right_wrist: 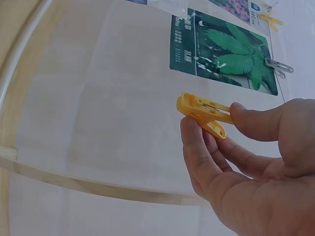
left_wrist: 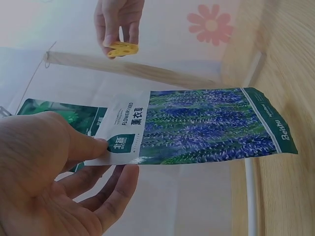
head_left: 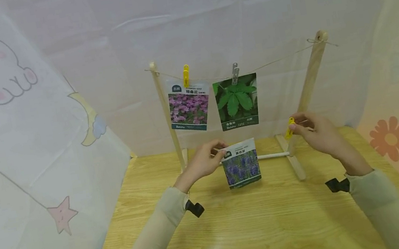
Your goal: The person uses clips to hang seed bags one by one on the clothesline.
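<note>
My left hand (head_left: 204, 159) pinches the top left corner of a seed packet (head_left: 242, 165) with purple-blue flowers on it, held above the table. In the left wrist view the thumb lies over the packet's white top part. To the right, my right hand (head_left: 318, 132) holds a yellow clothespin (right_wrist: 204, 110) between thumb and fingers, in front of the right post. Behind and above hang two more packets on a string: a pink-flower packet (head_left: 189, 106) under a yellow clothespin (head_left: 186, 76), and a green-leaf packet (head_left: 237, 102) under a grey clothespin (head_left: 235, 73).
The thin string (head_left: 275, 61) runs between a left wooden post (head_left: 169, 120) and a right wooden post (head_left: 309, 73). A pale rod (head_left: 271, 156) joins the stand's feet low down. Beneath is a wooden table (head_left: 214, 221); printed cloth (head_left: 74, 40) surrounds it.
</note>
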`<state>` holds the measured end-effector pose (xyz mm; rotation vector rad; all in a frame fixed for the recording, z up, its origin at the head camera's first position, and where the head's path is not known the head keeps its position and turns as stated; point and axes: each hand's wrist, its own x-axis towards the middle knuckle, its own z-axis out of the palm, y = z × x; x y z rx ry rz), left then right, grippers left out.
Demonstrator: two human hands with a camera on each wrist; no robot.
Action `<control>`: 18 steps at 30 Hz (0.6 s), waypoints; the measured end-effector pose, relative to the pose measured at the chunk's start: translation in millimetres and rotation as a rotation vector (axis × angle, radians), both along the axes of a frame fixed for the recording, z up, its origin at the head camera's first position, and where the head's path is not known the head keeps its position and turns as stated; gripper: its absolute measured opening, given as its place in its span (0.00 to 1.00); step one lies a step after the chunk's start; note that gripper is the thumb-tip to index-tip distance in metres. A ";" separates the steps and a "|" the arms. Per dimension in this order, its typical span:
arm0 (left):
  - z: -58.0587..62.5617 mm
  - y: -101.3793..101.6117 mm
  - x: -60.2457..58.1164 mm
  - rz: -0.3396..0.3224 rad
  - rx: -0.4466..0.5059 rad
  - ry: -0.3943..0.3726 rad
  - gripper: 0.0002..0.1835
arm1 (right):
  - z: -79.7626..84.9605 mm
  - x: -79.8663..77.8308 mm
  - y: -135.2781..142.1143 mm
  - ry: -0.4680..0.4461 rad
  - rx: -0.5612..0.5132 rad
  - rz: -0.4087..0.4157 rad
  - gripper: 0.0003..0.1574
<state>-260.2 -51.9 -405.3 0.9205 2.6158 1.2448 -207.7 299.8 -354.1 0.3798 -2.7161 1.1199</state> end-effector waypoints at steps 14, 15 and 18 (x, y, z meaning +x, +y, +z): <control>15.7 14.4 -1.5 -0.002 0.079 0.033 0.09 | 23.6 1.4 6.5 0.009 -0.016 -0.047 0.30; 16.8 15.2 -1.3 -0.004 0.082 0.034 0.09 | 25.5 1.3 6.6 0.003 -0.013 -0.051 0.30; 20.1 17.3 -0.6 -0.010 0.095 0.046 0.09 | 31.2 0.7 6.8 -0.002 -0.006 -0.050 0.31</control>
